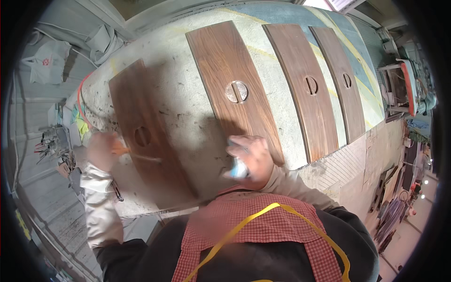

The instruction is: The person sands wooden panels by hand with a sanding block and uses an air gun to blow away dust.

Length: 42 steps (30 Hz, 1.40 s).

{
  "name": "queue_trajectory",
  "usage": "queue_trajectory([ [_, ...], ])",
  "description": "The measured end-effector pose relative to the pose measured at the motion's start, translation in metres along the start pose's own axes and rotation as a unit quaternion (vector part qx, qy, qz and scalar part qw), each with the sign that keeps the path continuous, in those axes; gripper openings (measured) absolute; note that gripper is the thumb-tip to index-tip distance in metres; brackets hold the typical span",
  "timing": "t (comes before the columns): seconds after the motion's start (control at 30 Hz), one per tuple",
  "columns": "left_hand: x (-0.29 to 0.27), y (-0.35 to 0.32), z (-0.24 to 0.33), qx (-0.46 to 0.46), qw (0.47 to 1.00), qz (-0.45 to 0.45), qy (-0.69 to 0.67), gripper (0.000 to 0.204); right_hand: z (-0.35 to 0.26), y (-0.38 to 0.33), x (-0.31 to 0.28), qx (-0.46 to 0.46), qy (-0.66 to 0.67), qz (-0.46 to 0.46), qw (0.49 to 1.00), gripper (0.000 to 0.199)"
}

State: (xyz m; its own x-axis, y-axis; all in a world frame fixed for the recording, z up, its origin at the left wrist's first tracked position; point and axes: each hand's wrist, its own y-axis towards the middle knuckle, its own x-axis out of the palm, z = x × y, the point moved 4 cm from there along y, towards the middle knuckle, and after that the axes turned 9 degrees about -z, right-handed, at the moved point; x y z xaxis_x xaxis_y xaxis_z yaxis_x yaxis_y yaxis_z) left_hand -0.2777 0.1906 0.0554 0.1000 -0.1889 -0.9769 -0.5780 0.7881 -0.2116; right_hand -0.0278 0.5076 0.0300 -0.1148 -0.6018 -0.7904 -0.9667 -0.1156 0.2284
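Note:
My left hand [102, 151], blurred by motion, is closed around an orange-handled air blow gun [123, 149]. Its thin nozzle reaches over the leftmost dark brown wooden panel [141, 101], which has a round recess near its middle. Close to the near end of the second wooden panel [230, 61], my right hand [256, 162] is curled around a small white-and-blue thing [238, 169], too smeared to name. That second panel has a round recess crossed by a narrow bar.
Two more wooden panels [298, 75] [334, 70] lie to the right on the cloth-covered table [183, 113]. A red hose [80, 101] curves along the table's left edge. A white bag [49, 61] hangs at the far left. Cluttered tools and materials [394, 211] lie beyond the right side.

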Motion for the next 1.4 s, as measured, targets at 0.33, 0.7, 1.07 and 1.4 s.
queue_trajectory([
  [0.33, -0.012, 0.022, 0.227, 0.246, 0.931, 0.095, -0.254, 0.034, -0.019, -0.036, -0.032, -0.148, -0.116, -0.002, 0.982, 0.017],
  [0.7, 0.004, 0.108, 0.122, -0.145, 0.943, -0.227, -0.197, 0.065, 0.067, -0.065, -0.026, 0.166, -0.132, -0.117, 0.970, 0.078],
  [1.07, 0.009, 0.106, 0.138, -0.082, 0.932, -0.308, -0.175, 0.064, 0.099, -0.116, -0.013, 0.347, -0.022, -0.128, 0.929, 0.078],
  [1.4, 0.029, 0.002, 0.211, -0.041, 0.930, -0.320, -0.175, 0.064, 0.068, -0.182, -0.016, 0.317, 0.000, -0.093, 0.944, 0.082],
])
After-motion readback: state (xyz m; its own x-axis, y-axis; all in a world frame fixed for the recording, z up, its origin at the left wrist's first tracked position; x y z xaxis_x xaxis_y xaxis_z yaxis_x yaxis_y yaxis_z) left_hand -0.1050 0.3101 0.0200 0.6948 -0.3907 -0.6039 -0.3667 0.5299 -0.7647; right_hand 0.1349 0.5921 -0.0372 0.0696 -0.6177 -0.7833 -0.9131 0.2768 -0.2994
